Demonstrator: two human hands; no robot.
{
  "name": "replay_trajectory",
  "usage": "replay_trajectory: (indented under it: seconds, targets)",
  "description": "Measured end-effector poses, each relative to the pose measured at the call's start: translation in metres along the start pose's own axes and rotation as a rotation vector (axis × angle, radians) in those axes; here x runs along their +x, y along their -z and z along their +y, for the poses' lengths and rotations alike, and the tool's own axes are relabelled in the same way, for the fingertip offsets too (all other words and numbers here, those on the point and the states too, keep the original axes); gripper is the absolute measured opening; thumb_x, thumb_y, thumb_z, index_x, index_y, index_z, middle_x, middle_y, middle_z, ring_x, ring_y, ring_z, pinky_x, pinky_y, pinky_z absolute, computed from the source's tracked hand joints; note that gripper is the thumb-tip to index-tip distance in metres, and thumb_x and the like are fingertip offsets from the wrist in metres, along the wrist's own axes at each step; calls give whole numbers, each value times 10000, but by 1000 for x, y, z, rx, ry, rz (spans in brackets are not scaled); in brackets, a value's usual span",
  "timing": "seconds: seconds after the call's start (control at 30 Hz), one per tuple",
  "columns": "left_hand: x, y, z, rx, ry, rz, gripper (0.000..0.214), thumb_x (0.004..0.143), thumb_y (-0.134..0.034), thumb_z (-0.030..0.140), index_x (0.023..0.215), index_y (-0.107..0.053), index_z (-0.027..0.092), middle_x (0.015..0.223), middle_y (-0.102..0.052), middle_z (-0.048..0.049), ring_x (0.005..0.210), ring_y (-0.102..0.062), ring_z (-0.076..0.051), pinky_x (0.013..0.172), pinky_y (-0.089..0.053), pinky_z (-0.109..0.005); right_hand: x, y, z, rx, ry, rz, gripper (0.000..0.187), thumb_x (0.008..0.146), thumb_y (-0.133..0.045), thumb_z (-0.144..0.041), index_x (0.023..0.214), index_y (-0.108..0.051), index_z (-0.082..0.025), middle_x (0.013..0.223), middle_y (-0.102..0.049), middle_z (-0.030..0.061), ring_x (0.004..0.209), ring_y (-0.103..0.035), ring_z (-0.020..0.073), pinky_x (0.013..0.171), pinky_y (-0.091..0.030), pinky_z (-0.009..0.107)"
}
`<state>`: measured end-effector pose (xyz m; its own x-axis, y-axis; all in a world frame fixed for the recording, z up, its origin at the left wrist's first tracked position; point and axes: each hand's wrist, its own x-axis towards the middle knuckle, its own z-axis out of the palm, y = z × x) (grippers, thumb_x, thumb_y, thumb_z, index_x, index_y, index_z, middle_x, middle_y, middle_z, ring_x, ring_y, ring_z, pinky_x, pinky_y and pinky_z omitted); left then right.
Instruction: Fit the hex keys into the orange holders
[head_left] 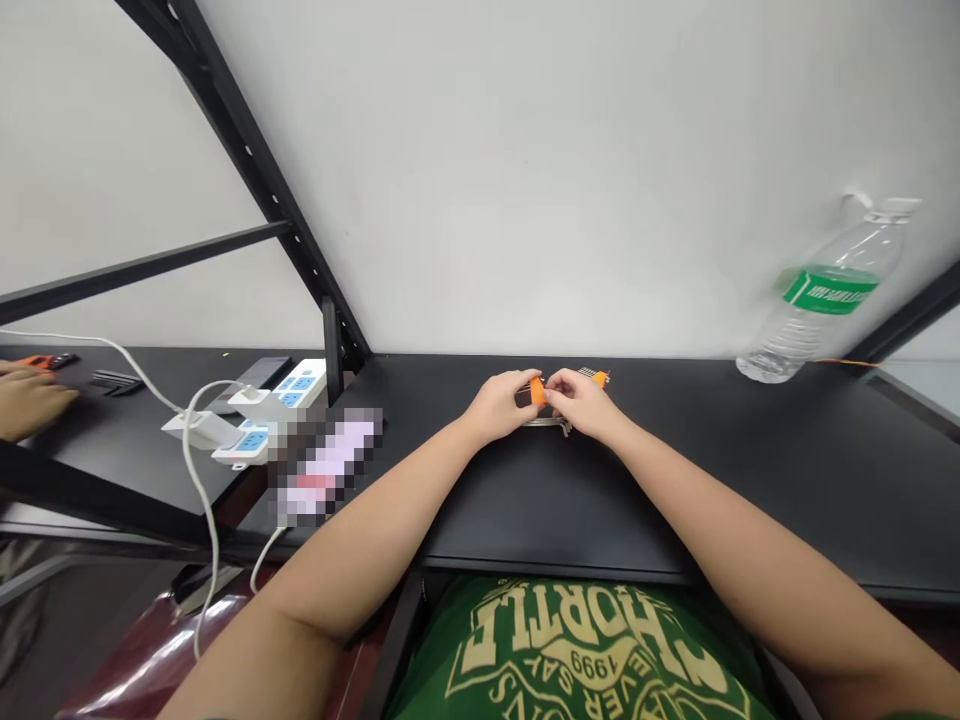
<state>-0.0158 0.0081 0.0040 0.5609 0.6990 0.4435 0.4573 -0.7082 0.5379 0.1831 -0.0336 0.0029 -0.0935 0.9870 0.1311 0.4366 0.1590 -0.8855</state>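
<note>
My left hand (499, 405) is closed, with thumb and fingers pinching a small orange plastic hex key holder (537, 391) just above the black tabletop. My right hand (581, 397) meets it from the other side, fingertips pressed together on the holder's right edge. Right below lie several silvery L-shaped hex keys (555, 423), partly covered by my hands. Behind my right hand, a second orange piece (600, 378) shows beside a row of thin metal rods (588, 372); fingers hide part of it.
On the right, a clear plastic bottle (825, 290) with a green label leans against the wall. Left are a blurred-out phone (330, 465) on a white cable and a power strip (304, 385) with chargers. Another person's hand (34, 400) rests at far left, beyond a black metal frame (259, 160).
</note>
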Motion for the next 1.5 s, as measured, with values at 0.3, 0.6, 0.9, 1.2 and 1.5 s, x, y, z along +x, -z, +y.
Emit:
replay_trajectory:
  seconds: [0.3, 0.6, 0.9, 1.2, 1.5]
  targets:
    - [-1, 0, 3, 65, -92, -59, 495, 842, -726, 278, 1325, -637, 218, 1215, -737, -69, 1072, -708, -216, 1000, -535, -346, 1, -3, 2, 82, -95, -24, 135, 893, -578, -338, 816, -574, -227, 620, -646, -11, 583, -633, 173, 573, -521, 289]
    - [-2, 4, 8, 74, -51, -104, 432, 853, -694, 273, 1282, -657, 233, 1177, -747, -51, 1038, -711, -216, 961, -539, -334, -4, 2, -6, -354, 169, 122, 206, 910, -517, -293, 812, -683, -221, 767, -706, 15, 736, -623, 186, 710, -446, 307]
    - [-3, 5, 7, 20, -27, -121, 455, 841, -718, 296, 1287, -658, 234, 1193, -740, -42, 1046, -706, -212, 965, -534, -316, -2, 6, 1, -500, 338, 152, 208, 924, -534, -260, 889, -734, -212, 853, -697, 57, 791, -612, 201, 774, -449, 316]
    - [1, 12, -8, 151, 26, -128, 517, 812, -722, 295, 1318, -651, 215, 1053, -742, -44, 927, -697, -211, 869, -536, -312, 6, 30, 12, -569, 312, 207, 134, 829, -558, -171, 850, -687, -201, 827, -675, 37, 740, -592, 186, 721, -429, 299]
    - [2, 9, -17, 107, 84, -111, 471, 797, -747, 308, 1254, -683, 214, 987, -735, -28, 856, -683, -190, 839, -535, -303, 8, 44, 19, -722, 315, -300, 283, 829, -498, -47, 898, -710, -222, 983, -711, 55, 902, -617, 205, 804, -450, 312]
